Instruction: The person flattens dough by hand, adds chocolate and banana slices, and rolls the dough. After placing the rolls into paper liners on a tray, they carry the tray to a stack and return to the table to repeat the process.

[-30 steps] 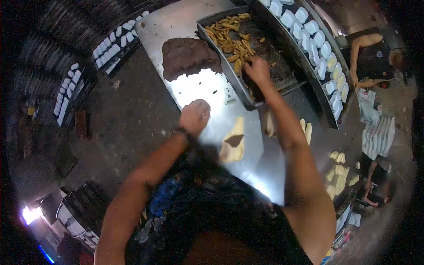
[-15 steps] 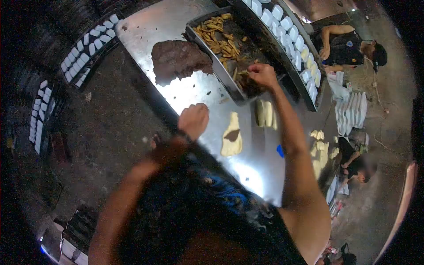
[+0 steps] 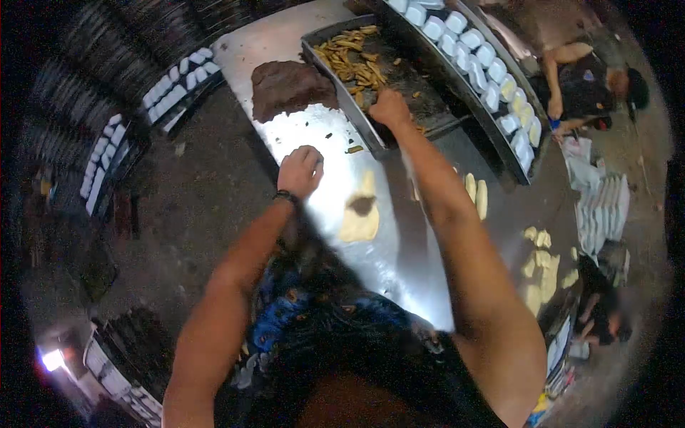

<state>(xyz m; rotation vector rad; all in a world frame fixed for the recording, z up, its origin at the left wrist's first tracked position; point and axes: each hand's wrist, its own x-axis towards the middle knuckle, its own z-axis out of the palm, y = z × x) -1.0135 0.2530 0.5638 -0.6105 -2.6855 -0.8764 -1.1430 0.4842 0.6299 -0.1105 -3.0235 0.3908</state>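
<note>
My right hand (image 3: 391, 109) is closed over the near side of a dark metal tray (image 3: 369, 134), beside a heap of yellow-brown strips (image 3: 349, 55); whatever its fingers hold is hidden. Above the steel table, my left hand (image 3: 300, 171) has loosely bent fingers with gaps between them and nothing visible in them. A flat piece of pale dough (image 3: 360, 227) with a dark brown dab of paste on it lies to the right of my left hand. Beyond that hand, a large slab of dark brown paste (image 3: 291, 89) rests against the tray's left side.
A long tray of white shaped pieces (image 3: 472, 63) runs along the far right. Dough rolls (image 3: 481, 198) and dough lumps (image 3: 546, 274) lie on the right. Another person (image 3: 589, 85) works beyond the long tray. Racks with white pieces (image 3: 182, 84) stand at the left.
My right hand has moved left in the tray, towards the strips. The left hand has shifted slightly away from me, its fingers looser. A small strip now shows on the table near the tray.
</note>
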